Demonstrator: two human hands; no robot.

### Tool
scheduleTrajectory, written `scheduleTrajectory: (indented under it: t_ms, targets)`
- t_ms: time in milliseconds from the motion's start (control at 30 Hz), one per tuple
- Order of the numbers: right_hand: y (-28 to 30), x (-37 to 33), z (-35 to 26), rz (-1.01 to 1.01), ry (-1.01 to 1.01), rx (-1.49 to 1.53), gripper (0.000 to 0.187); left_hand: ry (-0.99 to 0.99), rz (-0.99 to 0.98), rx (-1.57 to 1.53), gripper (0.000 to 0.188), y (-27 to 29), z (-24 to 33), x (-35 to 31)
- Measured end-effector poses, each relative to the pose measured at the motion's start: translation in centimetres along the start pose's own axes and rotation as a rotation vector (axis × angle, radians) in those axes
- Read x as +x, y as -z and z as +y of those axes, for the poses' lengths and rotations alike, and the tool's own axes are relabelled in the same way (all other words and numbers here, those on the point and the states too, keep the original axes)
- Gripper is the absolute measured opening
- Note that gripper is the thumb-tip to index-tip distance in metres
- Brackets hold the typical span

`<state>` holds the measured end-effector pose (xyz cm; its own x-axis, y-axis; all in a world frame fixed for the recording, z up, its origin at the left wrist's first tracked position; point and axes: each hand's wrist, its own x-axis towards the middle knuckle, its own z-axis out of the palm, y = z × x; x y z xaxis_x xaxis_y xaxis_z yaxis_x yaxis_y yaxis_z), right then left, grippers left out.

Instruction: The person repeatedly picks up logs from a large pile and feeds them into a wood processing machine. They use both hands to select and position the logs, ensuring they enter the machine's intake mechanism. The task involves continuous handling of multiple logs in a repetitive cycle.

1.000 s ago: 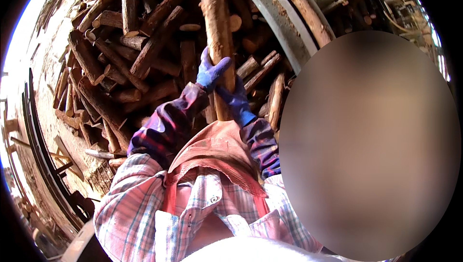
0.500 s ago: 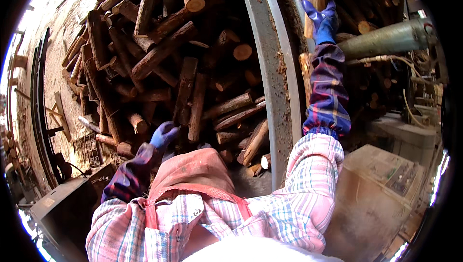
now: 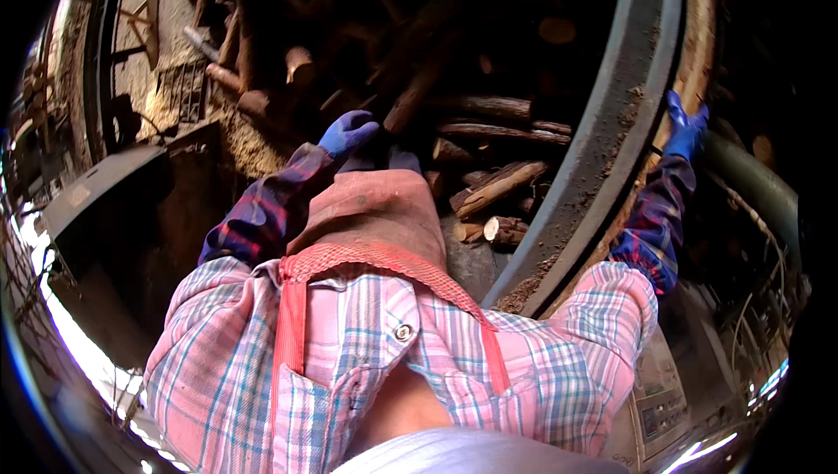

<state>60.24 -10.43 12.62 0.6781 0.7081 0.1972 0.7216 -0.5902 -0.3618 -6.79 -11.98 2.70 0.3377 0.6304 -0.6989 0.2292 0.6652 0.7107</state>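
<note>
Nearest is a pink plaid shirt (image 3: pixel 236 334), with a dull red apron (image 3: pixel 375 212) hanging from two red straps. Dark checked sleeve covers (image 3: pixel 266 199) wrap both forearms. To the lower right, beneath the right arm, sits a pale box (image 3: pixel 659 387).

Just past the apron's far edge, the left hand (image 3: pixel 349 132), in a blue glove, points to the right. Its fingers are loosely bent and partly open, near the dark pile of wood. Off to the left stands a dark metal box (image 3: pixel 103 182) with a slanted top.

The right arm reaches out to the right. The right hand (image 3: pixel 686 129), also in a blue glove, touches a long log (image 3: pixel 698 29), its thumb and fingers spread apart; whether they grip it I cannot tell. The log lies lengthwise just beside a grey metal beam (image 3: pixel 642 55), on the beam's right, and runs away from the hand. Brown crumbs lie along the beam. Right of the hand is a thick greenish pipe (image 3: pixel 755 179).

Left of the beam, split pieces of wood (image 3: pixel 497 188) lie on the ground, one showing a pale cut end. Farther off, the wood pile (image 3: pixel 419 29) fades into shadow. At far left, a sunlit tan slope (image 3: pixel 153 11) shows behind a dark upright frame (image 3: pixel 103 46).
</note>
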Motion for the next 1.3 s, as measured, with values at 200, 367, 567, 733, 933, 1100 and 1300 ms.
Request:
scheduleTrajectory:
  t_ms: [200, 367, 567, 733, 933, 1100, 1300]
  targets:
    - [0.8, -1.7, 0.1, -0.081, -0.095, -0.103, 0.095, 0.128, 0.059, 0.136, 0.039, 1.9, -2.1, -2.9]
    - [0.9, -4.5, 1.2, 0.157, -0.019, -0.321, 0.092, 0.183, 0.058, 0.136, 0.039, 7.2, -9.4, -4.6]
    - [-0.6, -18.1, -15.5, 0.438, 0.239, 0.242, 0.077, 0.341, 0.008, 0.194, 0.036, 12.9, -7.6, -2.9]
    - [-10.3, -33.8, -20.2, -0.080, -0.025, 0.269, 0.072, 0.308, -0.084, 0.146, 0.032, 18.8, -13.0, 4.5]
    - [-29.2, -50.1, -21.5, -0.531, -0.826, 0.869, 0.099, 0.237, -0.253, 0.008, 0.029, 22.6, -15.3, 10.4]
    - [-45.9, -53.1, -20.2, -0.677, -0.905, 0.403, 0.108, 0.399, -0.006, 0.035, 0.040, 28.1, -19.2, 8.3]
    - [-54.2, -49.3, -21.2, -0.574, -0.848, 0.225, 0.102, 0.576, 0.100, 0.141, 0.036, 33.1, -25.3, 6.2]
